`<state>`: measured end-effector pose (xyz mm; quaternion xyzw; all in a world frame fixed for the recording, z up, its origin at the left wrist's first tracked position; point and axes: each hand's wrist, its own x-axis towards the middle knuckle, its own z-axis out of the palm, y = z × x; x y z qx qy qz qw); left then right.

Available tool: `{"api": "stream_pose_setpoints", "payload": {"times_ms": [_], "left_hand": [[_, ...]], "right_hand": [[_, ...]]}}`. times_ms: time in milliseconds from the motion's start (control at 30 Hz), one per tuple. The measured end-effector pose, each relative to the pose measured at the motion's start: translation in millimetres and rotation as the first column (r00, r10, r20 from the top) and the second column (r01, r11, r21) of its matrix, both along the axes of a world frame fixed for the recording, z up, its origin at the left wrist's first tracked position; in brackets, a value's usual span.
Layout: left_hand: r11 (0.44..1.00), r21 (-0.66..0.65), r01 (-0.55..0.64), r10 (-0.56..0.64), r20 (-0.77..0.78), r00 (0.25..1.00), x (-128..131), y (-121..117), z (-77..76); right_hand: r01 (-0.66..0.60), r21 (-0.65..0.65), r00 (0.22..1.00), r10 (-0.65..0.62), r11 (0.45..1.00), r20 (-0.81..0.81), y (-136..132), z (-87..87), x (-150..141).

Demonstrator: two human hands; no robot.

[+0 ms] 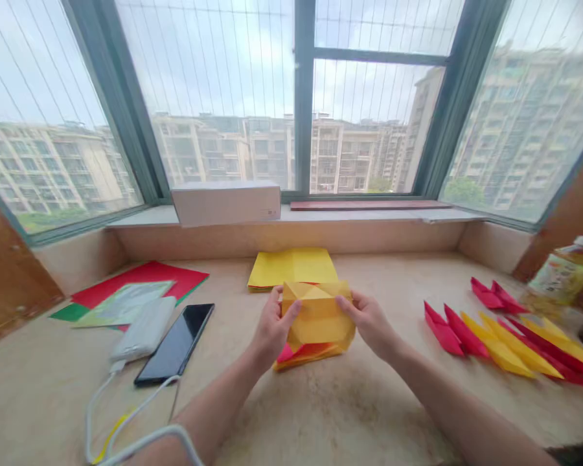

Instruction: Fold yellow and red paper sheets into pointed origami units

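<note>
Folded yellow paper piece [318,314]: held just above the worktop [350,421], directly in front of the person, with a red-pink paper layer [291,353] showing along its lower edge. The creases appear crisp and the upper face shows angled facets; the lower edge is slightly uneven. The left hand [273,327] has its fingers [291,310] closed on the piece's left side, and the right hand [369,323] has its fingers [344,304] closed on the right side.

Status as laid out: long, pointed folded pieces in red and yellow [495,346] lie in a row at right, with two red folded pieces [493,296] set farther back. Unused stock is on hand: yellow sheets [291,268] just behind the held piece and red and green sheets [140,283] at left. Also present: a smartphone [175,343], a power bank [143,329] with a white cable [94,414], a bottle [561,278], and a white box [226,204] on the windowsill.
</note>
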<state>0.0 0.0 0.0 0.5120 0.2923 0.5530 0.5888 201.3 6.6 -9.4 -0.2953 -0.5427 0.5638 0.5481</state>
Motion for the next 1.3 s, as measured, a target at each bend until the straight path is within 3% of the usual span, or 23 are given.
{"api": "stream_pose_setpoints", "payload": {"times_ms": [267, 500, 733, 1000, 1133, 1300], "left_hand": [[0.998, -0.047, -0.043, 0.044, 0.038, 0.998, 0.6, 2.3, 1.6], [0.977, -0.119, 0.177, -0.194, -0.15, 0.969, -10.0, 6.5, -3.7], [0.999, -0.026, -0.036, 0.031, -0.177, 0.984, -10.8, 14.5, -6.5], [0.997, -0.081, -0.014, 0.008, -0.073, 0.997, -8.2, 13.4, -0.2], [0.995, -0.098, -0.016, 0.008, -0.079, 0.997, -14.6, 17.8, -0.7], [0.989, -0.096, -0.113, 0.109, -0.05, 0.993, -20.0, 21.5, -3.3]], "right_hand": [[0.102, -0.001, 0.993, -0.102, 0.995, -0.055, -5.8, 3.8, -3.8], [0.164, -0.098, 0.976, -0.176, 0.982, -0.132, 2.7, 3.2, 6.2], [-0.032, -0.081, 0.997, 0.037, 0.996, 0.066, -2.1, 4.3, 4.3], [0.138, -0.039, 0.979, -0.13, 0.99, 0.154, 5.7, -1.3, 6.6], [0.06, -0.045, 0.973, -0.048, 0.997, 0.226, 3.6, 2.7, 11.0], [-0.069, -0.074, 0.953, 0.088, 0.995, 0.291, -2.7, 5.3, 8.9]]}}
